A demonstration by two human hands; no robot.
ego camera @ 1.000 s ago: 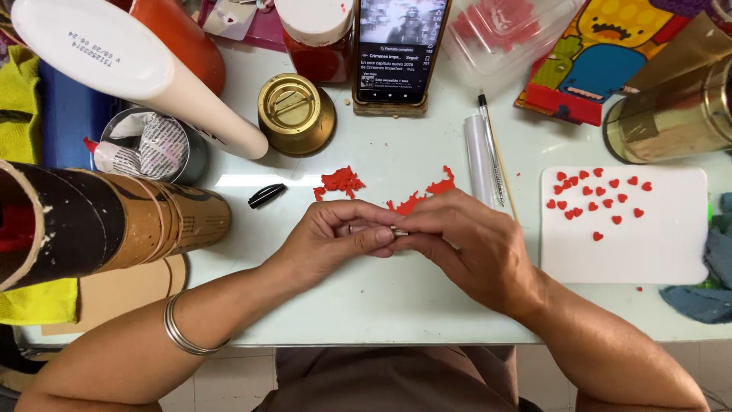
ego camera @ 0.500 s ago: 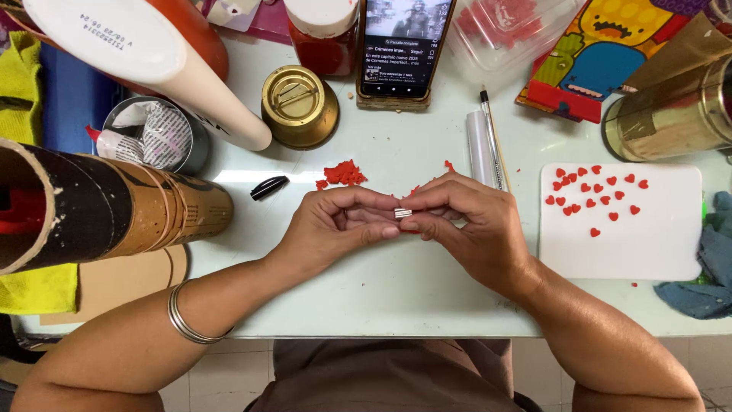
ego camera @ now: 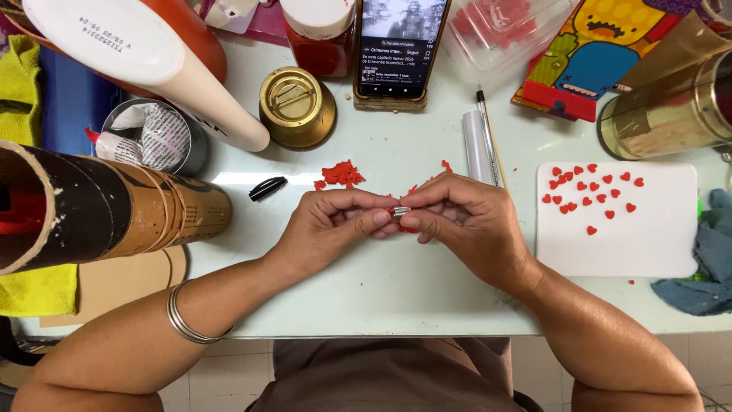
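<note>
My left hand [ego camera: 329, 227] and my right hand [ego camera: 467, 220] meet above the middle of the pale table [ego camera: 381, 282]. Between their fingertips they pinch a small silver metal cutter [ego camera: 401, 212] with a bit of red material under it. Just beyond the hands lies a heap of red scraps [ego camera: 341, 174]. To the right sits a white board [ego camera: 618, 221] with several small red hearts [ego camera: 592, 192] on its upper left part.
A phone [ego camera: 396, 47] stands at the back with a screen lit. A brass-coloured lid [ego camera: 296, 107], a black cap [ego camera: 268, 188], a clear tube and a thin brush [ego camera: 483, 141], a cardboard tube [ego camera: 99, 210] at left, a gold tin [ego camera: 671, 107] at right, a blue cloth [ego camera: 705, 263].
Both hands stay together around the small cutter; the fingers have shifted slightly. The red piece now shows under the cutter.
</note>
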